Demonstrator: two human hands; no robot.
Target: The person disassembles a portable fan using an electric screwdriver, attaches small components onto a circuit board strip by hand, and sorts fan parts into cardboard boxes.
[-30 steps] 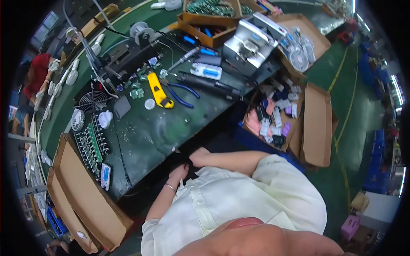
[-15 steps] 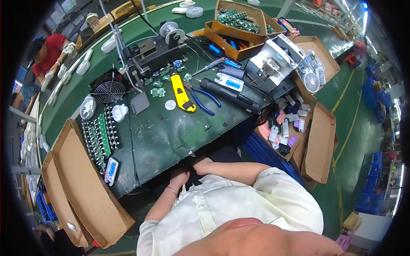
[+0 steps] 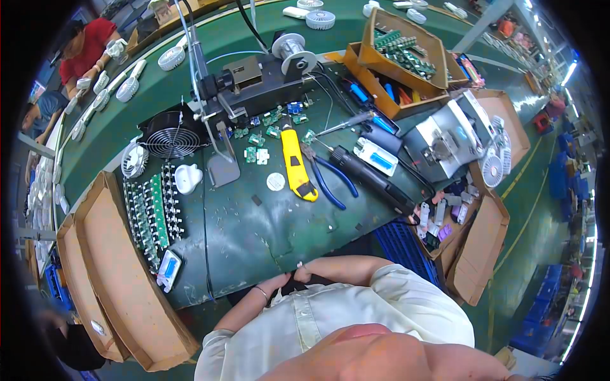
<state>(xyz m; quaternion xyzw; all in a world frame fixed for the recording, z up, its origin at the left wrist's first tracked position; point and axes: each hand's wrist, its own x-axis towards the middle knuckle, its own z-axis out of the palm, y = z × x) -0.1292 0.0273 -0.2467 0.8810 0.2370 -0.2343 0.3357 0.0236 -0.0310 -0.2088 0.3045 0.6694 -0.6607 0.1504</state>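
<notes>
My left hand point(image 3: 277, 282), with a bracelet at the wrist, is at the front edge of the green-topped table point(image 3: 235, 241), close to my lap. Its fingers look curled in, and what they hold, if anything, is hidden. Close beside it, my right hand point(image 3: 304, 274) is closed too, with a tiny pale bit at its fingertips that is too small to name. Farther in on the table lie a yellow utility knife point(image 3: 295, 162), blue-handled pliers point(image 3: 330, 184) and a black electric screwdriver point(image 3: 368, 178).
Rows of green circuit boards point(image 3: 154, 213) lie at the left, beside a cardboard tray point(image 3: 124, 273). A solder spool point(image 3: 292, 52) tops a black fixture behind. A grey-white machine point(image 3: 438, 143) and a box of small parts point(image 3: 486, 238) are at right. A person in red point(image 3: 89, 51) sits far left.
The view has shifted, so the table things appear lower and larger. Both my hands have come up from my lap to the table's front edge, close together.
</notes>
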